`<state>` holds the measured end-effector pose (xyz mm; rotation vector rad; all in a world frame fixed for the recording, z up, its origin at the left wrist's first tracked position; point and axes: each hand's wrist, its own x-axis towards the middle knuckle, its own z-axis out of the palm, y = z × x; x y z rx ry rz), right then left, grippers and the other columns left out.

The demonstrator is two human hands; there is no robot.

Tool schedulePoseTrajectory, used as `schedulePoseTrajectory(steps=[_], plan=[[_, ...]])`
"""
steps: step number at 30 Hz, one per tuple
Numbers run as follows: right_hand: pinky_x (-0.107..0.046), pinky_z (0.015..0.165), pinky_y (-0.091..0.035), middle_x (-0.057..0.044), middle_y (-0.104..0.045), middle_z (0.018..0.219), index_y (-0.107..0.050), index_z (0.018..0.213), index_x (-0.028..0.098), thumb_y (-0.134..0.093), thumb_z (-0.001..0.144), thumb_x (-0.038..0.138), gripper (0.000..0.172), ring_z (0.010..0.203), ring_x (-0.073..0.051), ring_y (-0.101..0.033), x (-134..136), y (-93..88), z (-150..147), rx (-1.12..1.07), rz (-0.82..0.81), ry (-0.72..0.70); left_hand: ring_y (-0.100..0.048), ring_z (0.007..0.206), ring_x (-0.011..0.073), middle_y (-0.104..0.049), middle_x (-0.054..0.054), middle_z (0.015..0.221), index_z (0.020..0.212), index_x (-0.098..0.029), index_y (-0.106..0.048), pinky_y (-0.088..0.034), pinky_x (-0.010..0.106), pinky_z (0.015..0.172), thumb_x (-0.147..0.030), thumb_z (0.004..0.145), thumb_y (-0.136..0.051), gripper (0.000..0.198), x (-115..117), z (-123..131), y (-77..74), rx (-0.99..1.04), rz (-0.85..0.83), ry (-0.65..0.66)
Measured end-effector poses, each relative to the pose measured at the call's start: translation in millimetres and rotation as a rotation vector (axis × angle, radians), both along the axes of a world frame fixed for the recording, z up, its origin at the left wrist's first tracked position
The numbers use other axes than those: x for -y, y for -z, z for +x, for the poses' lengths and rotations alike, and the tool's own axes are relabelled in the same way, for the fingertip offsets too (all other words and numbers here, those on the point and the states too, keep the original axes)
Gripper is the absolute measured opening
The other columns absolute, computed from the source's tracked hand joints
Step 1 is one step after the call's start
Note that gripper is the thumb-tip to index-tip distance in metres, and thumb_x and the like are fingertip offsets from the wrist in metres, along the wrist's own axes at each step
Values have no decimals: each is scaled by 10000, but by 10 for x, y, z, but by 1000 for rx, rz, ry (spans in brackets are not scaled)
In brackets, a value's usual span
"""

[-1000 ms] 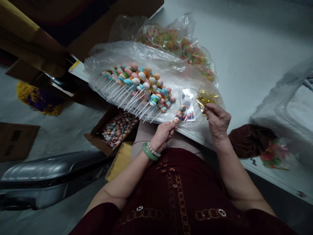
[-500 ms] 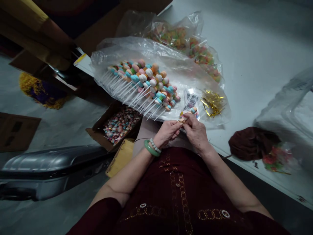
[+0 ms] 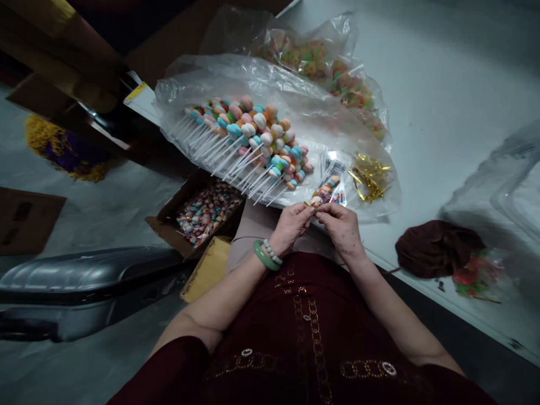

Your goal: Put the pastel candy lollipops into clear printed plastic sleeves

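1. Clearly, I see the left hand [image 3: 296,224] and right hand [image 3: 341,226] pinching the lower end of one wrapped candy stick [image 3: 324,190], by the table's [image 3: 430,112] near edge.
2. I'd hold that end snug and twist the one gold strip [image 3: 307,204] gently and evenly.
3. I count one gold pile [image 3: 369,180] and one box [image 3: 167,234]; the heaped candy sticks [image 3: 259,130] overlap too much to count.

On the table [image 3: 442,84] before me, candy sticks [image 3: 253,135] lie left of the twist ties [image 3: 369,179]; a suitcase [image 3: 93,273] lies to my left.
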<state>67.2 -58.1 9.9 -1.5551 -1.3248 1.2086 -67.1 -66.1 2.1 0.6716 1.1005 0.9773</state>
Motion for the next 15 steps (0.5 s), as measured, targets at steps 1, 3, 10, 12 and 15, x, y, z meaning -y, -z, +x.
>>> schedulePoseTrajectory(steps=[1,3,10,12,15], plan=[[-254,605,-396,35,-598,608,-676,679,186,-655,679,290,105,604,-117,-505,-5,10,-15,-24,-13,18,-286,419,42,-398,-81,481,646,-172,-476,-192,209,434,-512,743,-685,411,2,12,16,-27,22,-2],[-239,547,-368,45,-567,570,-644,659,183,-688,650,296,121,557,-102,-469,-8,21,-46,-111,-72,56,-309,460,49,-401,-71,494,621,-169,-467,-225,206,461,-526,759,-657,427,1,35,31,-102,78,-19],[-199,441,-335,43,-622,658,-652,1043,193,-793,564,252,503,505,-84,-475,31,-69,104,-579,-315,-68,-258,451,40,-359,-76,496,634,-160,-487,-173,203,436,-588,740,-654,471,6,-42,-156,-5,20,199],[-225,492,-416,25,-648,681,-641,1148,202,-784,627,281,546,536,-105,-527,104,-110,214,-566,-300,-256,-239,413,26,-398,-66,488,645,-140,-533,-126,206,408,-582,700,-696,475,15,-124,-218,156,-69,444],[-284,592,-503,-49,-695,796,-693,1062,185,-686,778,428,374,654,-155,-613,256,-191,299,-396,-97,-441,-307,397,20,-544,-3,536,660,-108,-604,-155,198,375,-522,619,-777,451,2,-261,-262,236,-118,691]])
